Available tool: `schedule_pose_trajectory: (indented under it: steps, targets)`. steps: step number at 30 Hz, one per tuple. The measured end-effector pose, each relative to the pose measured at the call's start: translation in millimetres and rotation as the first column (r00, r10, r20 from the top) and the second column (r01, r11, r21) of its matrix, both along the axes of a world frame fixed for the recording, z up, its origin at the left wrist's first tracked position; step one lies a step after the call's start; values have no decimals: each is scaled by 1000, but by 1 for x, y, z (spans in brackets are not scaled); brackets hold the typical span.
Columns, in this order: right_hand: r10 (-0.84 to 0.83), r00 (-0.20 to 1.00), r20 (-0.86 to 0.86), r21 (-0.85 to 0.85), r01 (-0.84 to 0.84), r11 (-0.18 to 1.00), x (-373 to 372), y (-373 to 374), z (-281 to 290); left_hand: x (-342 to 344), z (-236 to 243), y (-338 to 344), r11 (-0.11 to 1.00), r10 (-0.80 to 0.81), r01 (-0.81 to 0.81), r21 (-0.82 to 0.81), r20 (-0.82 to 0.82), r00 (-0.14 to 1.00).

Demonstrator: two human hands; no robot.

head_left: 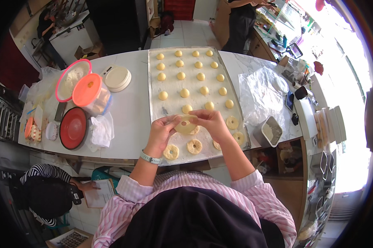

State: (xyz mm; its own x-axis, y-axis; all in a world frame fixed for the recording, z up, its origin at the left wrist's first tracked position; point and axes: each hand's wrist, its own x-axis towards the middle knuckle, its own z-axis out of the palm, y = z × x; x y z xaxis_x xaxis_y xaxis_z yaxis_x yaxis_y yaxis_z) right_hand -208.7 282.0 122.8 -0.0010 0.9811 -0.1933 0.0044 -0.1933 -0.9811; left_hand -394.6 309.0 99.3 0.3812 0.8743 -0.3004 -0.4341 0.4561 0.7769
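Above the near part of the metal tray point(151, 89), both hands hold a flat, pale yellow ring point(180, 129) with a small round hole; it looks like dough. My left hand point(163, 130) grips its left edge, thumb and fingers closed. At the opposite edge, my right hand point(212, 122) pinches it between thumb and fingers. Several rows of round dough balls point(184, 92) fill the far and middle parts of the tray. Nearest me lie dough rings, one dough ring point(189, 146) below my hands and another dough ring point(170, 157) by my left wrist. My hands and forearms cover part of the tray.
Left of the tray stand an orange-lidded tub point(87, 89), a pink-rimmed bowl point(61, 89), a red round dish point(73, 128) and white kitchen scales point(118, 76). A plastic sheet point(256, 95) and metal tin point(260, 136) lie right. A person in stripes point(46, 198) sits lower left.
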Motion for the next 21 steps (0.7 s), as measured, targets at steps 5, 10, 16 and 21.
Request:
schedule_pose_trajectory:
  steps: [5, 10, 16, 21]
  targets:
    - [94, 996, -3, 48, -94, 994, -6, -4, 4, -1, 0, -1, 999, -46, 47, 13, -39, 998]
    - [15, 999, 28, 29, -16, 999, -6, -3, 3, 1, 2, -2, 995, -99, 98, -9, -26, 995]
    - [103, 994, 22, 7, -103, 995, -4, -6, 12, -2, -8, -3, 998, -48, 47, -30, -23, 999]
    - [155, 981, 119, 100, -167, 981, -12, -8, 8, -2, -16, -1, 990, -131, 136, 45, -97, 987]
